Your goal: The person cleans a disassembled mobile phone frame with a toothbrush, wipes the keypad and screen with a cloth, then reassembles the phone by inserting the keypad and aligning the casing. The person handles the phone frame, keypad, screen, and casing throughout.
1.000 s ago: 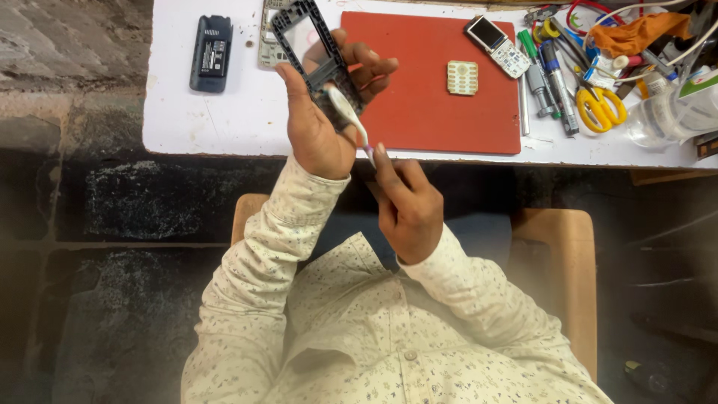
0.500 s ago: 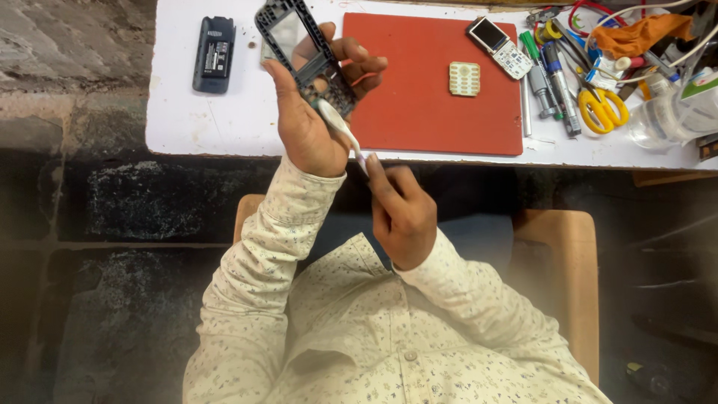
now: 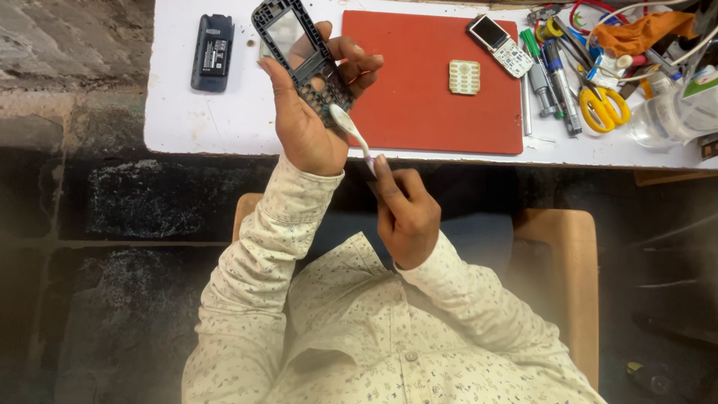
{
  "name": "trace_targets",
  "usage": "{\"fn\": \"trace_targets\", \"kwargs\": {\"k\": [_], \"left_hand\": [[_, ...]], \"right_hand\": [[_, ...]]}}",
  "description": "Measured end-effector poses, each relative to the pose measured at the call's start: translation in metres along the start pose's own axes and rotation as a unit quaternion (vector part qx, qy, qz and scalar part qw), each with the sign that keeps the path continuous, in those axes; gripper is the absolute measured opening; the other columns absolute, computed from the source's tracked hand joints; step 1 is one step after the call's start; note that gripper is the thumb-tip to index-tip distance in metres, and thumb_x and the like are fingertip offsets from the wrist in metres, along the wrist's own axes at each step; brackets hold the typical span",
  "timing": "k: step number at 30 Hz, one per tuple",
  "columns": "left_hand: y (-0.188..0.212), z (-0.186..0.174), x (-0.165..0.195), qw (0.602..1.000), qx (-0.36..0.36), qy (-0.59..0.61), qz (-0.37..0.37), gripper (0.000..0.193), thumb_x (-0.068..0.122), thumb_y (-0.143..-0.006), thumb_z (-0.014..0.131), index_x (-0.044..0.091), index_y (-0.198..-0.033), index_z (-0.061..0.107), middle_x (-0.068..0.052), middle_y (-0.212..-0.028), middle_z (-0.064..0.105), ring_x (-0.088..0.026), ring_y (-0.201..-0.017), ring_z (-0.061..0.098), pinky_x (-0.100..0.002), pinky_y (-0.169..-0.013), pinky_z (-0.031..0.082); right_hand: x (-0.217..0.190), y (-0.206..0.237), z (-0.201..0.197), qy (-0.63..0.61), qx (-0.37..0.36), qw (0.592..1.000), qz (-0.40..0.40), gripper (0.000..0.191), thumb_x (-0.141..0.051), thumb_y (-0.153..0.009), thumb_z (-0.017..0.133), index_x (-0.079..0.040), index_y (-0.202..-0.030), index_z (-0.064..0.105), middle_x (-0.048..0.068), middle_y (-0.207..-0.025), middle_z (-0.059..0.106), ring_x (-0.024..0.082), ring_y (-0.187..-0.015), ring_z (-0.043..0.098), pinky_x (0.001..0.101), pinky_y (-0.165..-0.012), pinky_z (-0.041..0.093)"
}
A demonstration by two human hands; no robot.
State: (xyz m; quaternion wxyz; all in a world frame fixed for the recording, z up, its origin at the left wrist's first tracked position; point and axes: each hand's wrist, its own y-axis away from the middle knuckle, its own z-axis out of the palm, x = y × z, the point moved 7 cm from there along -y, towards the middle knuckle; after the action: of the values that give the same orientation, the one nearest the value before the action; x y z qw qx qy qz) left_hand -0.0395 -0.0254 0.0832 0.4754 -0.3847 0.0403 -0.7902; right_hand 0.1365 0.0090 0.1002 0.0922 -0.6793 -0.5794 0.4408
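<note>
The left hand holds a dark mobile-phone front housing upright above the near edge of the white table, thumb on one long side and curled fingers on the other. The right hand pinches the handle of a small white brush between thumb and fingertips; the head sits against the lower, keypad end of the housing.

Step in hand: cleaning the housing, apparently the keypad grid, though bristle contact is hard to confirm from this view. The next stroke calls for light pressure and a steady grip on the frame.

Further off lie a red work mat bearing a loose keypad membrane, a second phone at the far right corner of the mat, and a black rear cover at far left.
</note>
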Motion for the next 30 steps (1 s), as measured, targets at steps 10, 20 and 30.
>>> {"fn": "trace_targets", "kwargs": {"k": [10, 20, 30], "left_hand": [[0.0, 0.005, -0.005, 1.0, -0.003, 0.018, -0.02, 0.072, 0.068, -0.107, 0.032, 0.008, -0.141, 0.052, -0.013, -0.114, 0.067, -0.032, -0.113, 0.07, -0.046, -0.105, 0.056], [0.003, 0.013, -0.01, 0.999, -0.011, 0.013, -0.028, 0.072, 0.067, -0.107, 0.031, 0.008, -0.142, 0.051, -0.012, -0.116, 0.067, -0.032, -0.116, 0.07, -0.046, -0.107, 0.056], [-0.006, 0.007, 0.017, 0.998, -0.061, -0.021, 0.028, 0.07, 0.068, -0.109, 0.029, 0.011, -0.141, 0.054, -0.012, -0.117, 0.069, -0.03, -0.117, 0.07, -0.044, -0.11, 0.058]], "right_hand": [[0.014, -0.007, 0.004, 0.012, 0.003, 1.0, 0.002, 0.062, 0.01, -0.086, 0.071, -0.006, -0.145, 0.058, 0.013, -0.096, 0.059, 0.028, -0.076, 0.065, 0.0392, -0.067, 0.053], [0.027, -0.013, -0.004, 0.039, 0.027, 0.999, 0.001, 0.059, 0.014, -0.091, 0.063, -0.007, -0.146, 0.058, 0.014, -0.097, 0.059, 0.027, -0.076, 0.064, 0.0384, -0.068, 0.054], [0.043, 0.025, -0.007, -0.112, 0.008, 0.99, 0.083, 0.044, 0.012, -0.095, 0.062, -0.004, -0.136, 0.065, 0.007, -0.092, 0.06, 0.012, -0.068, 0.056, 0.0264, -0.059, 0.046]]}}
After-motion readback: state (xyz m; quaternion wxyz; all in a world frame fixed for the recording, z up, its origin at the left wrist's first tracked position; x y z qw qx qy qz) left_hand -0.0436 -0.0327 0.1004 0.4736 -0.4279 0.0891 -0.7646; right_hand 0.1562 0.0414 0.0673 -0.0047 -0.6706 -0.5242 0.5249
